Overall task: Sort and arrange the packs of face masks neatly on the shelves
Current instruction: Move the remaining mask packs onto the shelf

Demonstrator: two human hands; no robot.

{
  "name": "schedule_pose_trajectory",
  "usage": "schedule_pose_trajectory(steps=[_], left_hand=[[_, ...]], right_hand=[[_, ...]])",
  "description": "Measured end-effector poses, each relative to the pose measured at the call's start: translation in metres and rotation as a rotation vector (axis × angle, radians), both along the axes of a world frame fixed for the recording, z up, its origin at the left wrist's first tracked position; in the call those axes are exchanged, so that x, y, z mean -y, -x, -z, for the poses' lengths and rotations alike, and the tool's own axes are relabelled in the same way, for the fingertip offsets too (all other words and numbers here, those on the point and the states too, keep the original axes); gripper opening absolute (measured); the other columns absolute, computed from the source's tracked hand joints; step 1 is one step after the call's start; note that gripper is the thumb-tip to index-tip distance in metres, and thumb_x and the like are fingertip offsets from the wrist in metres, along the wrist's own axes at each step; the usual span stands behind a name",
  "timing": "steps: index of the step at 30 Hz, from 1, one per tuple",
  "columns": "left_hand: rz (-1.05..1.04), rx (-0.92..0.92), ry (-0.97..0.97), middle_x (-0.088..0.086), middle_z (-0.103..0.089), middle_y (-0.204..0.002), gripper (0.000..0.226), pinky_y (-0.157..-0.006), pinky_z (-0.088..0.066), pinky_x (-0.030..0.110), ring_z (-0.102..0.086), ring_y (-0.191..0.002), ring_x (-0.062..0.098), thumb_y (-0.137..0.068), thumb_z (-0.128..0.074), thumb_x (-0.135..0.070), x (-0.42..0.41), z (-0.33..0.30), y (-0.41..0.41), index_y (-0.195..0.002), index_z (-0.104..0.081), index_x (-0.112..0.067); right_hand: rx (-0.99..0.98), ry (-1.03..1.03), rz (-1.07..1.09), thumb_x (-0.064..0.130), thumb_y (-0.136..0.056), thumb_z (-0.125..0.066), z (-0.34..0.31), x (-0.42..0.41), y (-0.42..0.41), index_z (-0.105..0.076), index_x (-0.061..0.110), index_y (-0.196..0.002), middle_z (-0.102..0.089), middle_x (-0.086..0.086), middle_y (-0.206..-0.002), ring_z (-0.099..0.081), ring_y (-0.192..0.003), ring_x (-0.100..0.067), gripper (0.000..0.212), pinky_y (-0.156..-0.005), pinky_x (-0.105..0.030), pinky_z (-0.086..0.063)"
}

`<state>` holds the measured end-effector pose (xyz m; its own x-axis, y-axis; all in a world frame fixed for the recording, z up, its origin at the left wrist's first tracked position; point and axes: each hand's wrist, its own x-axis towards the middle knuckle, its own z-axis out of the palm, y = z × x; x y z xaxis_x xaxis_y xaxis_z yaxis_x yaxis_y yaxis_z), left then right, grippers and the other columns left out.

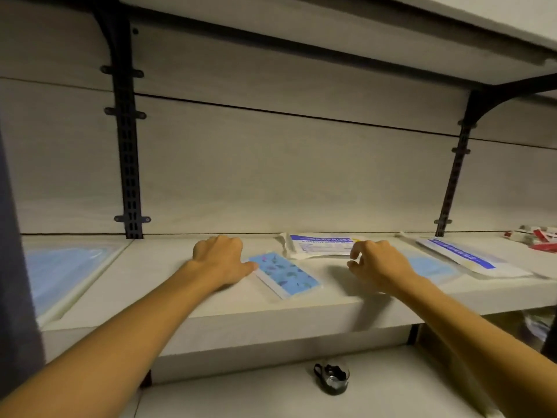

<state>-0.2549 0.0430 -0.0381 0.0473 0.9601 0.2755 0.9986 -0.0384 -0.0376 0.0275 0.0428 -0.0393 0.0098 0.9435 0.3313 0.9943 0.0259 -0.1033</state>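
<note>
We are looking at a white shelf [211,309]. Our left hand [221,260] is resting on it, the thumb touching the corner of a patterned blue mask pack [286,274]. Our right hand [376,263] is hovering with loosely curled fingers — holding nothing — near a white pack with blue label [322,245]. Another labelled pack [464,254] is lying to the right, and a plain blue pack [63,270] far left.

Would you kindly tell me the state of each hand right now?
Left hand: holds nothing, thumb touching the patterned mask pack.
Right hand: open, empty.
</note>
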Motion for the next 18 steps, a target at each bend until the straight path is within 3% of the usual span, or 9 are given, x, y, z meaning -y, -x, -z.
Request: schedule_pose_trajectory(steps=[8,13,18], left_hand=[[-0.256,0.044,-0.006,0.005,-0.061,-0.108,0.057,-0.074,-0.037,0.030,-0.056,-0.103,0.025,-0.088,-0.039,-0.068,0.013,0.001,-0.022,-0.102,-0.060,-0.016],[-0.349,0.039,0.021,0.006,-0.060,-0.113,0.066,-0.084,-0.037,0.035,-0.052,-0.108,0.025,-0.084,-0.036,-0.074,0.020,0.009,-0.043,-0.105,-0.061,-0.017],[-0.415,0.172,0.005,0.006,-0.058,-0.119,0.057,-0.089,-0.039,0.035,-0.050,-0.112,0.026,-0.085,-0.044,-0.068,0.018,0.014,-0.052,-0.107,-0.062,-0.019]], right_hand=[[0.078,0.035,-0.084,0.035,-0.092,-0.047,0.012,-0.044,-0.016,-0.067,0.015,-0.100,-0.062,-0.010,-0.112,-0.055,-0.102,-0.031,0.030,-0.074,-0.030,-0.042],[0.089,0.036,-0.058,0.052,-0.096,-0.036,0.018,-0.051,-0.018,-0.056,0.014,-0.126,-0.054,-0.012,-0.130,-0.045,-0.119,-0.034,0.053,-0.097,-0.038,-0.041],[0.049,0.053,-0.010,0.060,-0.096,-0.025,0.021,-0.059,-0.020,-0.056,0.015,-0.129,-0.050,-0.016,-0.136,-0.041,-0.123,-0.034,0.064,-0.098,-0.039,-0.037]])
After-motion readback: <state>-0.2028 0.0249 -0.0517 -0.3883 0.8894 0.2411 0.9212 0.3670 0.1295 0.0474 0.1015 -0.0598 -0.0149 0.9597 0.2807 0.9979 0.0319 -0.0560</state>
